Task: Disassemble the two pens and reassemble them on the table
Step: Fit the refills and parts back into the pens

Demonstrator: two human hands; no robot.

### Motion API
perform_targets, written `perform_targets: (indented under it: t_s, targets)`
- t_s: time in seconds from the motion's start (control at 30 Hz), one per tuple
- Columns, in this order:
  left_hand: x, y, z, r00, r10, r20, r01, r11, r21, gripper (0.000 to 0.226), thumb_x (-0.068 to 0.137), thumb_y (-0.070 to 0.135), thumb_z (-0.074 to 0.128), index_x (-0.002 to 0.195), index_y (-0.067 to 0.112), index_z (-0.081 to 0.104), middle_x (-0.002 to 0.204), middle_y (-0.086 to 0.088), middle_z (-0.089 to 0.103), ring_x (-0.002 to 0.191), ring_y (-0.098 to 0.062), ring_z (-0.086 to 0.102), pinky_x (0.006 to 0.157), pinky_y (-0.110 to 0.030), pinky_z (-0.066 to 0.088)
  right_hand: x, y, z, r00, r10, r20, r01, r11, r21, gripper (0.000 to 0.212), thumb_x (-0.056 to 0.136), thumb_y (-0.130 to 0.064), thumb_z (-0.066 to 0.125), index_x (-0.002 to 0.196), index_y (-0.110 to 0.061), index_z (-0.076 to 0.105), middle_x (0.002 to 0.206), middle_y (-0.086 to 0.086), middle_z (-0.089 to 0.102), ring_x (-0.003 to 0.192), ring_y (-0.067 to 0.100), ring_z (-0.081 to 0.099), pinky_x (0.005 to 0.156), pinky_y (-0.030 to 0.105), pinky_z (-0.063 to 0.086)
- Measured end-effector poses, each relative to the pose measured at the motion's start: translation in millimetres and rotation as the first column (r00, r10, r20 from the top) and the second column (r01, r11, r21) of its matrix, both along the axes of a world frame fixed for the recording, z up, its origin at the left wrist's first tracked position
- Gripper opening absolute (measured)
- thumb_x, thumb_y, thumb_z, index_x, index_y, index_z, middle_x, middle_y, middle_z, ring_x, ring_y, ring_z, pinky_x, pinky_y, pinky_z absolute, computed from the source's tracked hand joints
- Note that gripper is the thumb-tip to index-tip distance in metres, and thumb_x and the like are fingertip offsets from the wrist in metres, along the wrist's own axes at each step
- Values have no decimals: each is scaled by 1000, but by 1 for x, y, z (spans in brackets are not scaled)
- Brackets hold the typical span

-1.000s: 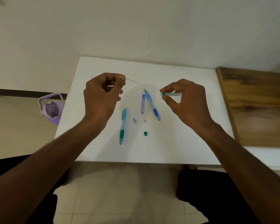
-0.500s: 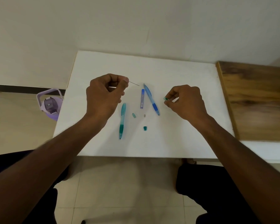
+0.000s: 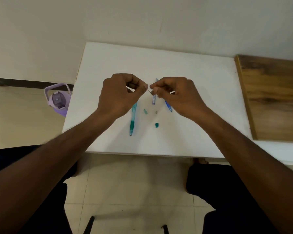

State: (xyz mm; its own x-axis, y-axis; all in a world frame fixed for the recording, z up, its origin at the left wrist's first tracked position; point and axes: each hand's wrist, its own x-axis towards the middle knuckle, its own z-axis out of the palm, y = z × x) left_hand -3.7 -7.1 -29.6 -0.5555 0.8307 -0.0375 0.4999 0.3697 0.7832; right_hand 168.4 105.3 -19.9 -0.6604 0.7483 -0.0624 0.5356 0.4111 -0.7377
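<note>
My left hand [image 3: 120, 96] pinches a thin dark lead [image 3: 149, 92] that slants down to the right. Its tip meets the fingertips of my right hand [image 3: 178, 96], which is closed around a small clear tube that is almost wholly hidden. Below the hands, on the white table [image 3: 201, 132], lies a teal pen body [image 3: 132, 119]. A blue pen [image 3: 168, 106] is half covered by my right hand. A narrow blue tube [image 3: 154, 100] lies between the pens. A pale teal piece [image 3: 145, 111], a tiny grey piece [image 3: 156, 112] and a dark teal cap [image 3: 157, 125] lie loose.
A wooden board [image 3: 274, 98] lies along the table's right side. A purple bottle [image 3: 58, 100] stands on the floor left of the table. My knees and the tiled floor are below the table's front edge.
My hands have come together above the blue tube. The right hand moved left with the clear tube, and the lead's tip now touches its fingertips.
</note>
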Motion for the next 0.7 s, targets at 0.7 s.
perform_targets:
  t_s: [0.7]
  targets:
    - [-2,-4,-29,947,-176,-270,13,858,-514,51,79,69,78,72,23,56,69,4,61,60,-14,58,51,-24,37,-1,12,-1,908,-405,-107,299,807,-510,8,91,-23,81,96,-17,80,88,1,80,80,13,76,81,30,65]
